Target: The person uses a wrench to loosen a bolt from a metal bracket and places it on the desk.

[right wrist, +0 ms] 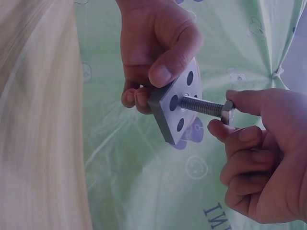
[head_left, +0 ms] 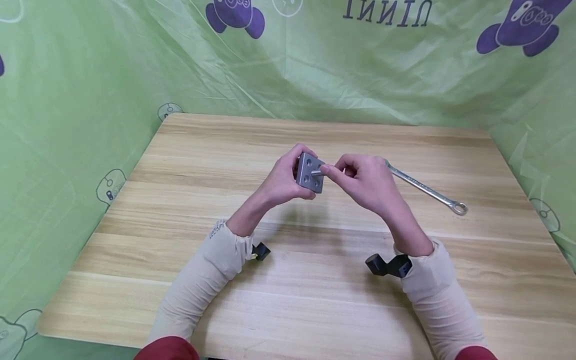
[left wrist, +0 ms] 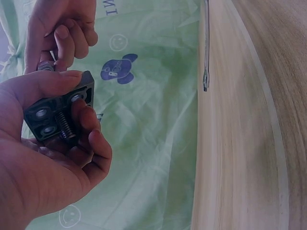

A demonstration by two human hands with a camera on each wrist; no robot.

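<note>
Two hands are at work over the table, at twelve o'clock from its middle as the seated side sees it. The left hand (head_left: 283,182) grips one grey metal block (head_left: 306,171) by its edges, thumb on one side and fingers round the other. The right hand (head_left: 366,180) pinches the six-sided head of one bolt (right wrist: 204,105) between thumb and forefinger, its other fingers curled in. I count four holes around the bolt, which stands in the middle of the block, sticking out toward three o'clock; its threaded end shows on the far side too. One wrench (head_left: 425,188) lies at three o'clock from the right hand, its ring end pointing to four o'clock. Two pale sleeves (head_left: 198,280) cover the forearms, with red cloth (head_left: 168,350) above them, and each wrist carries one black fitting (head_left: 389,266)

The table (head_left: 297,295) is pale, streaky wood with rounded far corners. Green cloth (head_left: 135,60) hangs creased at nine, twelve and three o'clock, printed with white-outlined faces, two large purple figures (head_left: 234,15) at eleven and one o'clock, and dark letters (head_left: 387,12) reading backwards between them
</note>
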